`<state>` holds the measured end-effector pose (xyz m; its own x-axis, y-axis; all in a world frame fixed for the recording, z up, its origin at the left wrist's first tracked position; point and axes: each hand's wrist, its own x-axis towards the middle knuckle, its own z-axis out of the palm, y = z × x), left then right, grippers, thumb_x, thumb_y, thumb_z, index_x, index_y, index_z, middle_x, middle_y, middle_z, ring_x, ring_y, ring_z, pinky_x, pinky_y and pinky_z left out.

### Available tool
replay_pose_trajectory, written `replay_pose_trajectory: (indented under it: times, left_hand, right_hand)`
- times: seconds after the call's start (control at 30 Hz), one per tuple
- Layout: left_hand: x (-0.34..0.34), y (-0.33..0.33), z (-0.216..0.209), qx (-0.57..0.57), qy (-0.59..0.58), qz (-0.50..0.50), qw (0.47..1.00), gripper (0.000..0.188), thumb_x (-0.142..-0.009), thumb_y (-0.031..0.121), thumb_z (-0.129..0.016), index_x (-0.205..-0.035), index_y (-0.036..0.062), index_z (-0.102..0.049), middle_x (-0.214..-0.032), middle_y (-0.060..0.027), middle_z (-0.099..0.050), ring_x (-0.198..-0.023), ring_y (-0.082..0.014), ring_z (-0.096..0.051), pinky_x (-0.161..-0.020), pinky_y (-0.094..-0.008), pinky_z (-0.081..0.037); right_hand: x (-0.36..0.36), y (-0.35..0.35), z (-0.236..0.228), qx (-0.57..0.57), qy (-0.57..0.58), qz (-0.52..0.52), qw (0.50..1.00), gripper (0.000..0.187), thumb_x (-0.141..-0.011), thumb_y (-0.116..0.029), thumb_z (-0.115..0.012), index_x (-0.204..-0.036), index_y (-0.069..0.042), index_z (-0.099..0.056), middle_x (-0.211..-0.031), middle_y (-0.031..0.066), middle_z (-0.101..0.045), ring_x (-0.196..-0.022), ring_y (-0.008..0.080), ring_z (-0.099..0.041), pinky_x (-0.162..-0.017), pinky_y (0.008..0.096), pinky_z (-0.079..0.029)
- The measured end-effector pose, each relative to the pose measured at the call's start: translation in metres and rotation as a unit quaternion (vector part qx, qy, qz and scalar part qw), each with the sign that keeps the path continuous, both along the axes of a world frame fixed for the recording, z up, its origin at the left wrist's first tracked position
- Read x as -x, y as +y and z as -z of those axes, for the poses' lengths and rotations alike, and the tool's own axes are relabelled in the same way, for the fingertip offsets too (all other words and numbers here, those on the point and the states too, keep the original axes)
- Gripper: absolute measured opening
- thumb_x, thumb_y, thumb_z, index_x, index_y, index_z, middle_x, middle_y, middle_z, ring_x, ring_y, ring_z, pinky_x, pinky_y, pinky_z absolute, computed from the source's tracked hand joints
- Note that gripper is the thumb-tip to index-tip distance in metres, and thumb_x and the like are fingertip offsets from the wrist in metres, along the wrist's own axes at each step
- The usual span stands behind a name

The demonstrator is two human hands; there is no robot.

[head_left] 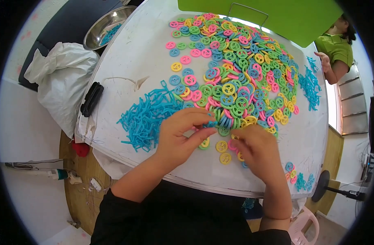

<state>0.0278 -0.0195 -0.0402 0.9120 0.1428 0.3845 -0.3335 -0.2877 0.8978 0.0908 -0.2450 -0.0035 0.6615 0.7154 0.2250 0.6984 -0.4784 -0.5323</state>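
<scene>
1 small turquoise plastic piece pinched between thumb and fingertips of the left hand, at the near edge of a broad heap of multicoloured, spoked plastic wheels; piece lies left of the right hand, the 2 sets of fingertips near but apart; its long axis mostly hidden. Right fingers curled inward, cannot tell if anything is held; tangled pile of turquoise plastic clips on white tabletop, beyond left wrist.
</scene>
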Motion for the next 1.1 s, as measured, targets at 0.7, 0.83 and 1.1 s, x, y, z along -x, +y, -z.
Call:
replay_pose_trajectory:
  times: [0.7,0.83,1.1]
  left_hand:
    - [0.007,-0.009,0.0,-0.001,0.064,0.063,0.996,0.028,-0.083,-0.004,-0.075,-0.11,0.0027,-0.074,-0.105,-0.01,-0.076,-0.096,-0.0197,-0.072,-0.083,-0.0308,-0.055]
    - [0.006,-0.015,0.007,-0.025,0.021,0.05,0.998,0.022,-0.082,0.006,-0.079,-0.104,0.0046,-0.075,-0.099,-0.0128,-0.075,-0.092,-0.0282,-0.072,-0.076,-0.0341,-0.056]
    - [0.01,-0.02,-0.002,-0.221,-0.078,-0.014,0.972,0.025,-0.077,0.007,-0.081,-0.101,0.0081,-0.076,-0.104,-0.0102,-0.073,-0.088,-0.0266,-0.071,-0.071,-0.0355,-0.055]
  right_hand:
    - [0.01,0.008,0.007,-0.328,0.511,0.105,0.788,0.025,-0.092,-0.006,-0.072,-0.115,0.001,-0.064,-0.098,0.009,-0.071,-0.082,0.015,-0.07,-0.076,0.0307,-0.06]
    - [0.012,0.012,0.019,-0.371,0.543,0.106,0.746,0.016,-0.097,-0.01,-0.068,-0.108,-0.001,-0.063,-0.101,0.0101,-0.071,-0.087,0.0163,-0.071,-0.082,0.034,-0.062]
    - [0.02,0.016,0.026,-0.359,0.541,0.145,0.747,0.013,-0.1,-0.013,-0.065,-0.104,-0.002,-0.059,-0.101,0.0071,-0.068,-0.091,0.0139,-0.068,-0.082,0.0346,-0.062]
